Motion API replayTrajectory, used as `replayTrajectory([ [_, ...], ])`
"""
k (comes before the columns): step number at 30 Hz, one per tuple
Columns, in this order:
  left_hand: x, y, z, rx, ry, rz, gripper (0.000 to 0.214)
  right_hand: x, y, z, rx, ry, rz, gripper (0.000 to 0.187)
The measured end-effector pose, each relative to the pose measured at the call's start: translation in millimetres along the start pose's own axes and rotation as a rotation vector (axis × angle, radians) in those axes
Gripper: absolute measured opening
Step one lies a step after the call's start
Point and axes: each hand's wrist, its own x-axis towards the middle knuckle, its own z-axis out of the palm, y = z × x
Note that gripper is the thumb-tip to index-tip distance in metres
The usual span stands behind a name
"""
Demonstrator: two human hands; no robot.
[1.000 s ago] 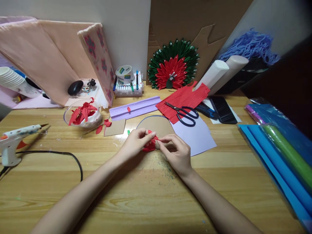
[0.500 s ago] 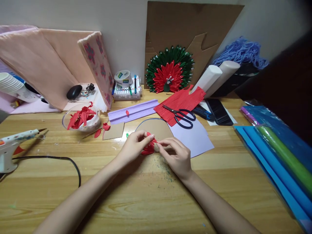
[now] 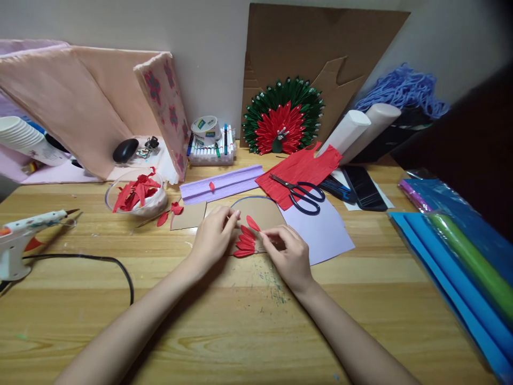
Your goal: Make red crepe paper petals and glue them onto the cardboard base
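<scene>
Red paper petals [image 3: 245,243] lie fanned out on the lower left of a brown half-round cardboard piece [image 3: 264,209] with a blue line along its top edge. My right hand [image 3: 289,251] pinches the lower end of a single red petal [image 3: 252,223], its tip pointing up and left above the fan. My left hand [image 3: 212,235] rests over the cardboard's left side, with fingers curled and thumb close to them; the hand hides that edge.
Black-handled scissors [image 3: 298,193] lie across red crepe paper [image 3: 296,168] and lilac paper [image 3: 331,235]. To the left are a bowl of red scraps [image 3: 138,195] and a corded glue gun [image 3: 24,230]. A finished red-and-green peacock [image 3: 282,117] leans against cardboard behind.
My left hand has moved off the red petals toward the left, uncovering the fan. The petal in my right hand now shows whole. The view has shifted slightly.
</scene>
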Motion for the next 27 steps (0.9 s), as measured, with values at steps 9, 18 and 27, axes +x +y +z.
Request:
replayTrajectory([
  [9,5.3,-19.6,1.7,0.142,0.162,0.056,0.026,0.2,5.9,10.7,-0.148,-0.056,0.088,0.018],
  [18,4.5,-24.3,8.9,0.136,0.084,0.113,0.025,0.3,5.7,12.5,-0.218,-0.088,0.122,0.019],
  [27,5.1,-24.1,9.2,0.125,0.032,0.143,0.021,0.4,2.9,12.9,-0.23,-0.067,0.096,0.018],
])
